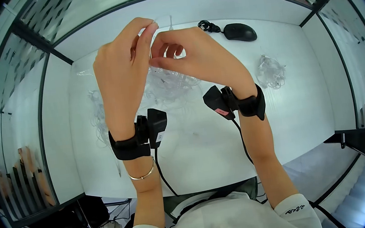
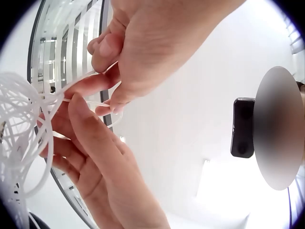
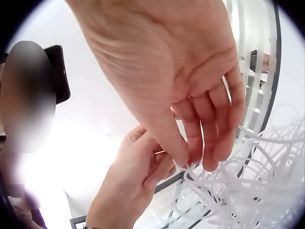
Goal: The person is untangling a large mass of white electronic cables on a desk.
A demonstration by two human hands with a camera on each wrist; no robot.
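Two hands [image 1: 122, 71], two wrist cameras [image 1: 158, 120], one bracelet [image 1: 143, 177] and one mouse [image 1: 239, 32], at one o'clock on the bench [image 1: 197, 157], are visible. Pale cord tangles [image 1: 271, 72] number three: at nine, eleven and two o'clock.

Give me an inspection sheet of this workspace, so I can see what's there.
Surface: white table, with a small faint mark near the middle.
Job's things: a tangle of white strands below the hands; a smaller bundle lies to the right; loose strands lie to the left.
Clutter: black computer mouse toward the far side.
Grippers: none; the left hand and right hand pinch white strand with their fingers.
Cables: mouse cable coiled beside the mouse; a black cable runs from each wrist camera toward the near edge.
Surroundings: low white walls, dark-framed clear panels.
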